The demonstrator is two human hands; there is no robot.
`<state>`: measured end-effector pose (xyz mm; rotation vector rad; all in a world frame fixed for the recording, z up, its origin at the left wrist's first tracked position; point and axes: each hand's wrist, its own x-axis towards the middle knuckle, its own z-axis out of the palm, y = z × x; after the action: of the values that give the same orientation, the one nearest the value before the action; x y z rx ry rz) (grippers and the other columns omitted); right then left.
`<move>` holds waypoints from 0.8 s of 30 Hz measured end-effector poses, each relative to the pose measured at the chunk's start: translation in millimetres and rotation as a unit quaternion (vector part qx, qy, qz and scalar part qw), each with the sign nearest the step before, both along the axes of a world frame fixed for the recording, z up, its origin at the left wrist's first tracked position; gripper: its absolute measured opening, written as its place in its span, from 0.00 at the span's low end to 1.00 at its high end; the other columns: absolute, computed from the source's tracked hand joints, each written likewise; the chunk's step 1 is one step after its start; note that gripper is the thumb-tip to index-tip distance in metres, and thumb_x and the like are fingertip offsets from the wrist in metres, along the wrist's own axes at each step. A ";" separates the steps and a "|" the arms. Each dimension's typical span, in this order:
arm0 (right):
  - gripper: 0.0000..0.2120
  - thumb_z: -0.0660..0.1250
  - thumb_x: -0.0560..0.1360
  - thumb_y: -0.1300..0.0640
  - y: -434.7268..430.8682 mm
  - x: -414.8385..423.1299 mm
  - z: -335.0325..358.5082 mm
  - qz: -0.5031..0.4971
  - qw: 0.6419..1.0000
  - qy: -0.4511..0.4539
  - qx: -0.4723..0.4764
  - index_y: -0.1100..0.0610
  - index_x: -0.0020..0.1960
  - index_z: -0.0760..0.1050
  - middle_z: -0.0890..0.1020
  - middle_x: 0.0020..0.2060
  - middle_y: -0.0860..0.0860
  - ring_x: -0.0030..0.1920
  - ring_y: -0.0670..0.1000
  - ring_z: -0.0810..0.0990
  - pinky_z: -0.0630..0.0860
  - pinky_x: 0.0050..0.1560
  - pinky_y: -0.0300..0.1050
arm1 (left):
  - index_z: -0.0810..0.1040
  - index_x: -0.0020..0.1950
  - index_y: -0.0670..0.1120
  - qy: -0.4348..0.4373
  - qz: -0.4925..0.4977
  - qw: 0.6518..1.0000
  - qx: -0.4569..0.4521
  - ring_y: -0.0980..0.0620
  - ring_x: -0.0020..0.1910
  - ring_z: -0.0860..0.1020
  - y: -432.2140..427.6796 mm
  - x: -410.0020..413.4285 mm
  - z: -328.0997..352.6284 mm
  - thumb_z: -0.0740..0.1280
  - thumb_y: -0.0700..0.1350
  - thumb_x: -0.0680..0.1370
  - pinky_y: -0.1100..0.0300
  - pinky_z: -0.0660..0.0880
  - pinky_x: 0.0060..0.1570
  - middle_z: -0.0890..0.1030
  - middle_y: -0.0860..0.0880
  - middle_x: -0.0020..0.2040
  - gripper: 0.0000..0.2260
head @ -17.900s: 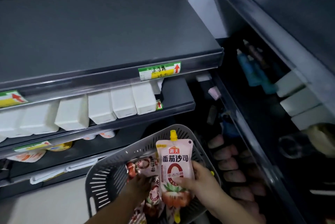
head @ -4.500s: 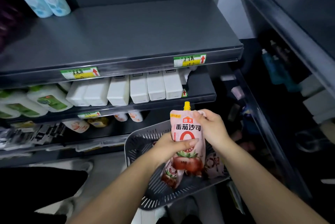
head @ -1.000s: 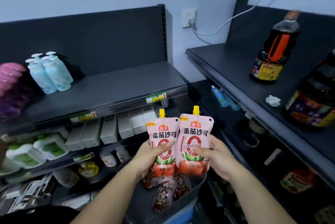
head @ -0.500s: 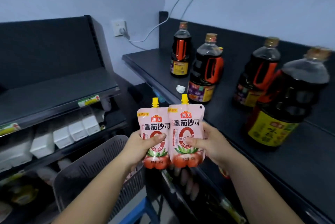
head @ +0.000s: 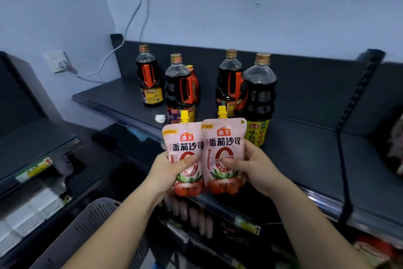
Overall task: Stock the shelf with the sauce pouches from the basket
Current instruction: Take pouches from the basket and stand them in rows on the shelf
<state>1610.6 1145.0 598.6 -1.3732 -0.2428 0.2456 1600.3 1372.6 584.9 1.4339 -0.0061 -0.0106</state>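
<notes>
I hold two pink tomato sauce pouches with yellow spouts upright, side by side, in front of the dark top shelf (head: pixel 305 159). My left hand (head: pixel 168 173) grips the left pouch (head: pixel 185 144), thumb across its front. My right hand (head: pixel 253 168) grips the right pouch (head: pixel 224 144), which slightly overlaps the left one. Both pouches hang just before the shelf's front edge, near the soy sauce bottles. The grey basket (head: pixel 87 231) is at the lower left, its inside hidden from view.
Several dark soy sauce bottles (head: pixel 181 90) stand at the back of the top shelf, with a small white wad (head: pixel 160 118) in front of them. Another shelving unit (head: pixel 32 149) with white boxes stands to the left. Lower shelves below hold pink packs (head: pixel 192 214).
My view and both hands have turned further right toward the top shelf with the bottles. The two pouches stay gripped side by side, now closer to the shelf edge.
</notes>
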 end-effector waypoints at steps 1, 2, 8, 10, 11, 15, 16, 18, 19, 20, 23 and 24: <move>0.24 0.78 0.64 0.61 -5.5 -5.4 1.6 -0.017 1.000 -0.002 0.009 0.52 0.58 0.78 0.86 0.55 0.55 0.55 0.57 0.85 0.83 0.50 0.48 | 0.87 0.48 0.49 -0.009 -0.015 1.000 0.010 0.45 0.48 0.86 -5.4 2.7 3.7 0.82 0.53 0.62 0.56 0.82 0.44 0.87 0.44 0.49 0.18; 0.23 0.79 0.64 0.61 -11.4 -11.5 3.2 -0.036 0.999 -0.005 0.016 0.50 0.57 0.79 0.86 0.55 0.55 0.56 0.57 0.85 0.83 0.50 0.48 | 0.87 0.50 0.49 -0.017 -0.033 0.999 0.015 0.46 0.49 0.86 -12.6 5.6 7.0 0.82 0.53 0.63 0.57 0.82 0.45 0.87 0.45 0.50 0.18; 0.19 0.79 0.66 0.61 -74.6 -68.0 12.2 -0.156 0.986 -0.039 0.041 0.47 0.54 0.82 0.86 0.55 0.56 0.55 0.57 0.85 0.82 0.49 0.47 | 0.85 0.52 0.51 -0.043 -0.155 0.987 0.007 0.49 0.51 0.86 -93.7 7.4 24.2 0.79 0.52 0.62 0.56 0.81 0.46 0.87 0.48 0.51 0.19; 0.20 0.78 0.66 0.63 -108.3 -91.6 17.6 -0.193 0.979 -0.060 0.034 0.50 0.57 0.81 0.85 0.56 0.58 0.56 0.59 0.85 0.82 0.51 0.50 | 0.83 0.55 0.50 -0.055 -0.204 0.977 -0.009 0.49 0.52 0.85 -132.4 -2.0 28.0 0.80 0.52 0.61 0.58 0.82 0.45 0.87 0.48 0.52 0.23; 0.20 0.77 0.67 0.64 -125.6 -104.5 21.1 -0.209 0.975 -0.066 0.027 0.51 0.57 0.81 0.85 0.56 0.59 0.55 0.59 0.84 0.82 0.51 0.51 | 0.83 0.56 0.50 -0.062 -0.227 0.972 -0.013 0.49 0.52 0.85 -152.3 -8.1 28.9 0.81 0.52 0.61 0.59 0.82 0.45 0.87 0.48 0.53 0.24; 0.19 0.75 0.68 0.65 -186.6 -147.7 27.6 -0.271 0.959 -0.078 0.015 0.53 0.57 0.80 0.85 0.55 0.58 0.54 0.58 0.85 0.82 0.48 0.49 | 0.85 0.54 0.52 -0.063 -0.300 0.951 -0.023 0.48 0.52 0.85 -223.9 -28.8 36.2 0.83 0.51 0.62 0.59 0.82 0.45 0.87 0.47 0.54 0.22; 0.19 0.74 0.68 0.66 -202.5 -157.9 28.6 -0.285 0.955 -0.080 0.016 0.53 0.56 0.81 0.86 0.54 0.58 0.53 0.57 0.86 0.82 0.46 0.47 | 0.85 0.54 0.52 -0.063 -0.317 0.946 -0.020 0.48 0.53 0.85 -243.0 -33.2 37.2 0.83 0.52 0.61 0.57 0.82 0.46 0.86 0.47 0.54 0.22; 0.18 0.74 0.68 0.66 -231.4 -173.3 31.9 -0.302 0.949 -0.085 0.013 0.51 0.54 0.82 0.86 0.53 0.58 0.51 0.56 0.86 0.82 0.43 0.44 | 0.85 0.53 0.52 -0.058 -0.332 0.941 -0.015 0.47 0.52 0.85 -276.9 -40.2 40.0 0.83 0.54 0.60 0.52 0.83 0.50 0.87 0.46 0.53 0.23; 0.18 0.75 0.68 0.66 -248.5 -180.1 34.3 -0.307 0.947 -0.090 0.012 0.50 0.54 0.82 0.86 0.53 0.58 0.51 0.56 0.86 0.82 0.43 0.44 | 0.85 0.52 0.52 -0.060 -0.338 0.939 -0.015 0.47 0.52 0.86 -295.9 -43.5 41.1 0.82 0.54 0.60 0.52 0.83 0.50 0.87 0.47 0.52 0.22; 0.18 0.75 0.67 0.66 -264.5 -185.0 34.5 -0.309 0.946 -0.096 0.011 0.50 0.54 0.82 0.86 0.53 0.58 0.51 0.56 0.86 0.82 0.45 0.46 | 0.85 0.52 0.52 -0.063 -0.343 0.937 -0.012 0.47 0.52 0.86 -313.1 -46.9 41.6 0.81 0.54 0.61 0.52 0.82 0.50 0.87 0.47 0.52 0.21; 0.21 0.76 0.67 0.64 -312.5 -193.7 33.2 -0.313 0.943 -0.113 -0.011 0.53 0.59 0.79 0.85 0.55 0.58 0.55 0.58 0.85 0.82 0.49 0.49 | 0.85 0.53 0.50 -0.066 -0.334 0.940 -0.003 0.47 0.52 0.85 -361.0 -54.1 40.1 0.81 0.52 0.61 0.48 0.80 0.53 0.87 0.47 0.52 0.22; 0.22 0.75 0.68 0.65 -329.2 -195.6 32.3 -0.315 0.942 -0.115 -0.018 0.54 0.60 0.78 0.85 0.56 0.58 0.56 0.58 0.85 0.82 0.49 0.49 | 0.85 0.52 0.50 -0.065 -0.326 0.943 0.000 0.47 0.52 0.85 -377.6 -56.0 39.5 0.80 0.52 0.61 0.48 0.79 0.53 0.87 0.47 0.52 0.21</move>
<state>1415.0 815.8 630.9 -1.4459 0.0177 -0.4499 1544.3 995.0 624.3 1.3747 -0.5902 -0.4619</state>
